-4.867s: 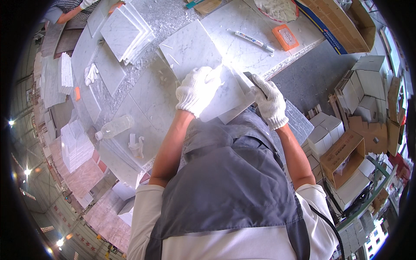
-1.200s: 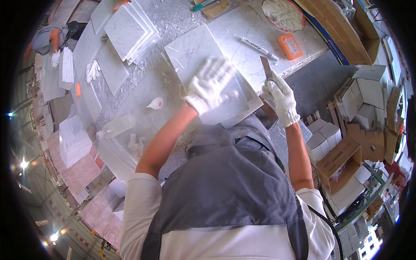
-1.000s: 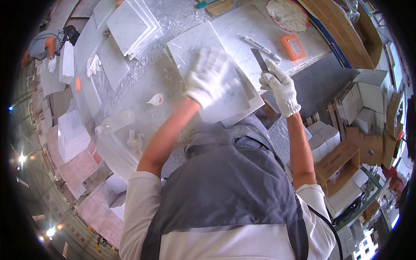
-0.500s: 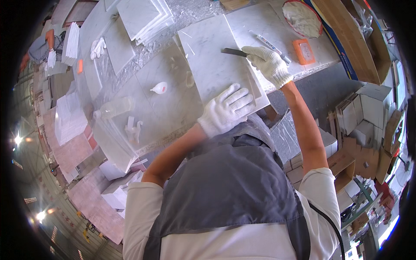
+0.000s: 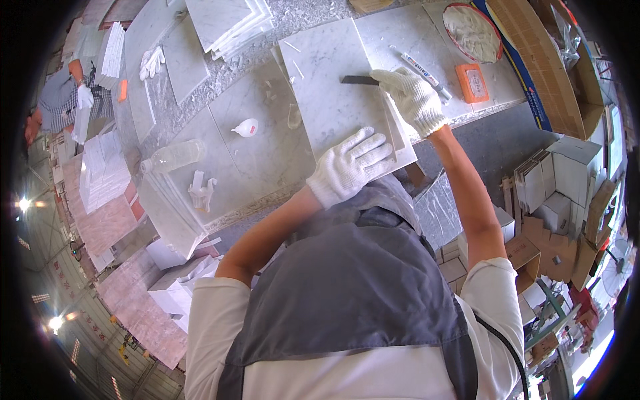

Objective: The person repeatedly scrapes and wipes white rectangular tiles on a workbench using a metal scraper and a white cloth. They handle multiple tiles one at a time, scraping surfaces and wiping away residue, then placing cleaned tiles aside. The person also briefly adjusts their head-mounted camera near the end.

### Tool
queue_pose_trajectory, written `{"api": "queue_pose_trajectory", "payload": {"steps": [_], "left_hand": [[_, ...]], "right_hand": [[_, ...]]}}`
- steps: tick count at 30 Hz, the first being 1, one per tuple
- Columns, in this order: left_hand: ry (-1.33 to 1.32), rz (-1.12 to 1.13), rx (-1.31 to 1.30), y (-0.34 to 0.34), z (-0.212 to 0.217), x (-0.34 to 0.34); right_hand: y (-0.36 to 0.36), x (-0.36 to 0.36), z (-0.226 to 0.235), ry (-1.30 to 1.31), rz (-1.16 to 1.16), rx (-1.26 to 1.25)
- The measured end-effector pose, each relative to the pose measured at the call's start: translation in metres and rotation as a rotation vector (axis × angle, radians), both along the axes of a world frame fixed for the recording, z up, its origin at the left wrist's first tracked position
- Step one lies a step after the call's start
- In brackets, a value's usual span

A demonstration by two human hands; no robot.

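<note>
A pale grey-veined marble tile (image 5: 331, 90) lies on the worktable in front of me. My left hand (image 5: 352, 167), in a white knit glove, rests flat on its near part with the fingers spread. In my gloved right hand (image 5: 412, 101), closed at the tile's right edge, is a dark, flat, narrow blade (image 5: 360, 80); its free end points left over the tile and its grip is hidden by the glove. Just beyond that hand lie a white paint marker (image 5: 420, 72) and an orange block (image 5: 472, 83) with a pale face.
A red-rimmed bowl of whitish paste (image 5: 472, 32) stands at the far right beside a cardboard box (image 5: 553, 73). Left on the table are a small white squeeze bottle (image 5: 247, 127), a clear bottle (image 5: 179, 156) and stacked tiles (image 5: 230, 23). Another person's gloved hand (image 5: 85, 97) shows far left.
The blade has turned slightly, from slanting to nearly level. My left hand stays flat on the tile. The whole view has shifted a little.
</note>
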State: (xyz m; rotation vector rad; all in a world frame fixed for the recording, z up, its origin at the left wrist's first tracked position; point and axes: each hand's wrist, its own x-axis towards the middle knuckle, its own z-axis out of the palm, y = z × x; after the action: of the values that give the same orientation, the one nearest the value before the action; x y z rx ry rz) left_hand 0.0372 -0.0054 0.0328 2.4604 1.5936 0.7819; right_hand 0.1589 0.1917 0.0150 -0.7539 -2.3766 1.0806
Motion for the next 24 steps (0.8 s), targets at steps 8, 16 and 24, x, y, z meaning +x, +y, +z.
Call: {"api": "queue_pose_trajectory", "payload": {"steps": [8, 16, 24], "left_hand": [[-0.011, 0.005, -0.027, 0.001, 0.003, -0.001], [-0.004, -0.018, -0.036, 0.001, 0.0, -0.003], [0.031, -0.002, 0.003, -0.001, -0.002, -0.002]], "right_hand": [[-0.018, 0.008, -0.002, -0.04, -0.011, 0.032], [0.004, -0.001, -0.007, 0.005, 0.034, -0.054], [0.001, 0.01, -0.001, -0.137, 0.182, 0.013]]}}
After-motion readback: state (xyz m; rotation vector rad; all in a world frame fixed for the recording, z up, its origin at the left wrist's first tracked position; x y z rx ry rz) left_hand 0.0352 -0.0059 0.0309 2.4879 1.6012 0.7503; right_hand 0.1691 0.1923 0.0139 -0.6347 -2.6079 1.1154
